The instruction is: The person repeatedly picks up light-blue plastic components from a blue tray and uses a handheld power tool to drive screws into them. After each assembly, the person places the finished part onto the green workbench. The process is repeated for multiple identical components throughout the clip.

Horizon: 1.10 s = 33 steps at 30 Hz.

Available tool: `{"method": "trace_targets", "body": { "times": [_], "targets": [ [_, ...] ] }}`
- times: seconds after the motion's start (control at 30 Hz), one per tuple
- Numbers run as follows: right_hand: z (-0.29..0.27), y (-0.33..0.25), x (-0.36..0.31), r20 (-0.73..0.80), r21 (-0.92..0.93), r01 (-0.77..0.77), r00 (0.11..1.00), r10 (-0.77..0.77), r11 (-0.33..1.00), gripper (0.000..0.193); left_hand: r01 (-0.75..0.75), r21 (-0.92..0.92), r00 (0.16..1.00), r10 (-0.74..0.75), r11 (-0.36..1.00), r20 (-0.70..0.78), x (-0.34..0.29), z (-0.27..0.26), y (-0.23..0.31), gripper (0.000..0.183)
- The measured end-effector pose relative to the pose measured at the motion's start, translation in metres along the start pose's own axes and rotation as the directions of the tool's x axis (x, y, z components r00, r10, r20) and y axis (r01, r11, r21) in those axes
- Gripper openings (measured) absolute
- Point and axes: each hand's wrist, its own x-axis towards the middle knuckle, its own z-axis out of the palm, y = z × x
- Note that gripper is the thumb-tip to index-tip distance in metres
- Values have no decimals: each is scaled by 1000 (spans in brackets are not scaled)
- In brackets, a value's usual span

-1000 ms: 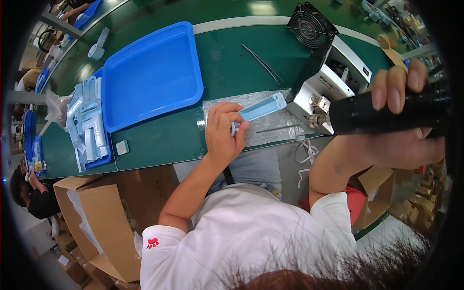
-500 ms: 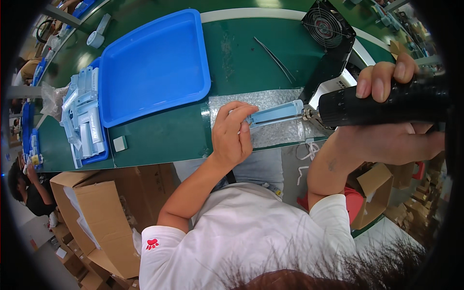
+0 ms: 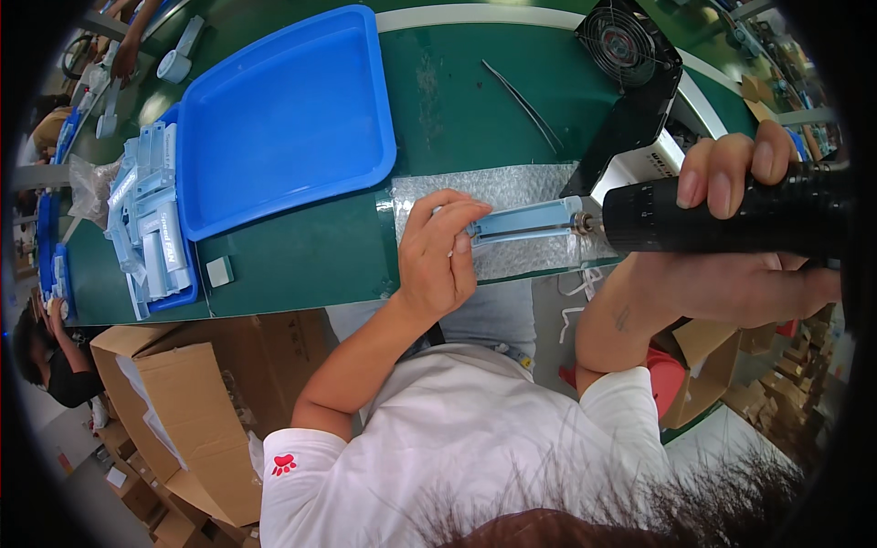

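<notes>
My left hand [image 3: 438,245] pinches the left end of a long light-blue plastic housing [image 3: 530,220] over a bubble-wrap sheet [image 3: 512,258]. Closed round a black cylindrical electric screwdriver [image 3: 722,208] is my right hand [image 3: 731,274], with several fingers curled over the top. The driver lies nearly level and points left, its metal nose [image 3: 585,224] at the housing's right end. Whether the bit sits in a screw is too small to tell.
A blue tray [image 3: 382,110] stands at the left, beside a stack of light-blue plastic parts [image 3: 155,215]. Tweezers [image 3: 521,103] lie beyond the bubble wrap. A black device with a fan [image 3: 618,50] stands at the right. An open cardboard box [image 3: 196,411] is below the table edge.
The housing has tilted slightly, and the driver's nose sits a little lower against its right end. Both grips stay the same. Another person's arm has appeared at the far left.
</notes>
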Motion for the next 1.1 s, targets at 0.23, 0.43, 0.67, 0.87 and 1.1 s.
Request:
{"method": "trace_targets", "body": {
  "times": [0.23,0.43,0.67,0.87,1.1],
  "targets": [
    [7,6,-9,-77,73,-3,997,8,997,81,-7,-44,999,5,999,-44,-5,2,-7,24],
    [21,11,-12,-65,277,-63,994,85,959,81,29,-9,999,-29,1000,-31,-2,-1,-2,24],
    [-25,-19,32,53,398,-43,998,24,916,67,155,-27,984,-157,987,-82,6,3,8,34],
    [-47,-70,32,101,5,-135,986,134,991,65,195,-67,979,-198,979,-46,8,12,9,36],
    [3,-37,41,-312,-733,62,854,-416,678,64,74,-13,997,-74,997,10,10,23,13,31]
  ]
}}
